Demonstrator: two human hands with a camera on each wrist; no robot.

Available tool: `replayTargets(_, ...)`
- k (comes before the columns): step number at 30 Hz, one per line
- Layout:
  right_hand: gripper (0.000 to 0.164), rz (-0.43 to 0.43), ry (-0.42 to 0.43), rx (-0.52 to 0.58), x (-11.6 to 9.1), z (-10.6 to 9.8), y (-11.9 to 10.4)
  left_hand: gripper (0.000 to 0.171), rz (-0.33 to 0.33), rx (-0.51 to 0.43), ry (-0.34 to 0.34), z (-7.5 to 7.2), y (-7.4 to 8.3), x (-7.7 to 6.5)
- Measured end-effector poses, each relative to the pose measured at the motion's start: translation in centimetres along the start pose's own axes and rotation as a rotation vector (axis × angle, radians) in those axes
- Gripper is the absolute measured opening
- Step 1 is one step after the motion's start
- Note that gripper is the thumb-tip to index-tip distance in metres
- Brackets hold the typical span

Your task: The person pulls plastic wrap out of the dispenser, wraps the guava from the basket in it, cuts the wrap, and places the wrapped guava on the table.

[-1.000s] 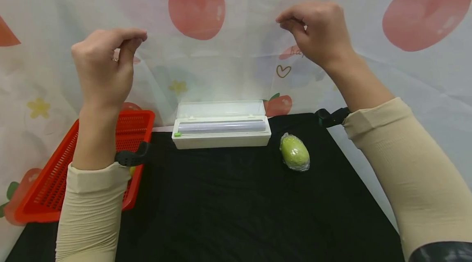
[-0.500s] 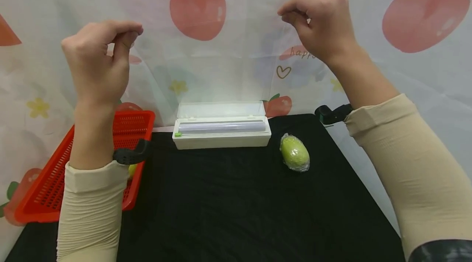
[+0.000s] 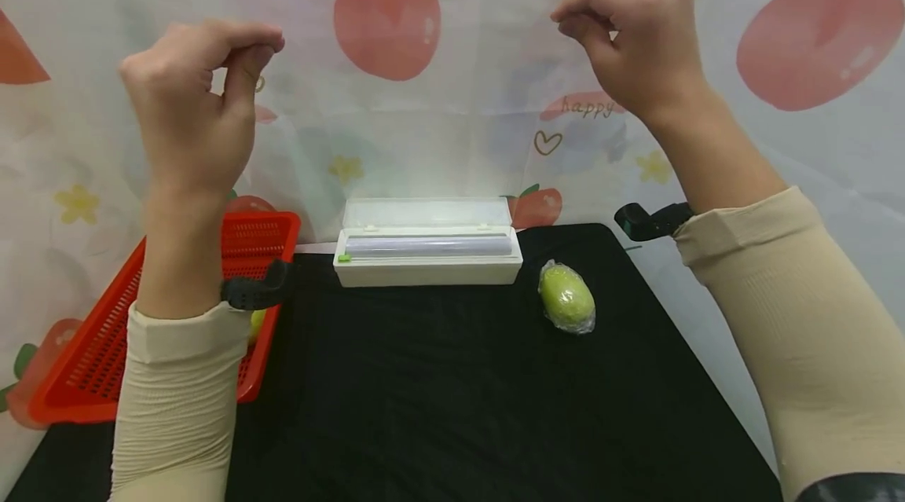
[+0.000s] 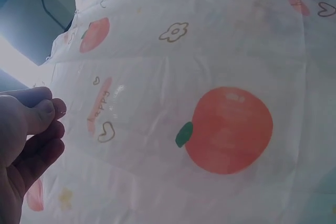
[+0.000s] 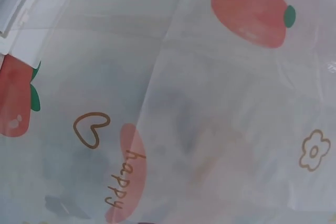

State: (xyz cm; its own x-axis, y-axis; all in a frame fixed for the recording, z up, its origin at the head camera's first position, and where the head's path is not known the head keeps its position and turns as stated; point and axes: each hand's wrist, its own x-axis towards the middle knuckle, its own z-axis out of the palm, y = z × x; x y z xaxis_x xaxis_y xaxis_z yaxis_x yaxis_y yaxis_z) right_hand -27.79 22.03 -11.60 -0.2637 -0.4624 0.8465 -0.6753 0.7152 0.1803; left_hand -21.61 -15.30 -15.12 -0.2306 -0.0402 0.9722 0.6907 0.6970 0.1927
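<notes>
Both hands are raised in front of the printed backdrop, thumb tips against index fingertips. My left hand [image 3: 198,105] is above the red basket and also shows at the left edge of the left wrist view, its fingertips [image 4: 59,108] pinched together. My right hand [image 3: 639,46] pinches the same way at upper right and is out of the right wrist view. They appear to stretch a nearly invisible clear plastic film between them; faint glints show in the wrist views. On the black cloth lie a green fruit [image 3: 567,298] wrapped in film and an open white cling film box [image 3: 427,274].
The red plastic basket [image 3: 272,337] stands at left, partly hidden by my left forearm, with something yellow-green [image 3: 257,323] inside. A film roll [image 3: 427,245] lies in the box, its lid [image 3: 427,211] leaning back. The backdrop [image 3: 452,141] hangs behind the black cloth [image 3: 424,408].
Both hands have risen, and the gap between them is a little wider. The fruit, box and basket have stayed in place; the head view has shifted slightly.
</notes>
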Motion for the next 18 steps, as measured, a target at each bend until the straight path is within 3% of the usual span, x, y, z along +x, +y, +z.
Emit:
replayTargets(8,0.017,0.129,-0.044,0.062,-2.6,0.8,0.1,0.015,0.018,-0.024,-0.094,0.6,0.2,-1.6)
replayTargets(13,0.016,0.117,-0.046,0.062,-4.2,0.5,0.4,0.015,0.051,-0.021,-0.143,0.8,0.8,-2.6)
replayTargets(18,0.011,0.096,-0.02,0.058,-6.1,-1.1,0.4,0.012,0.133,-0.081,-0.161,0.5,2.8,-3.5)
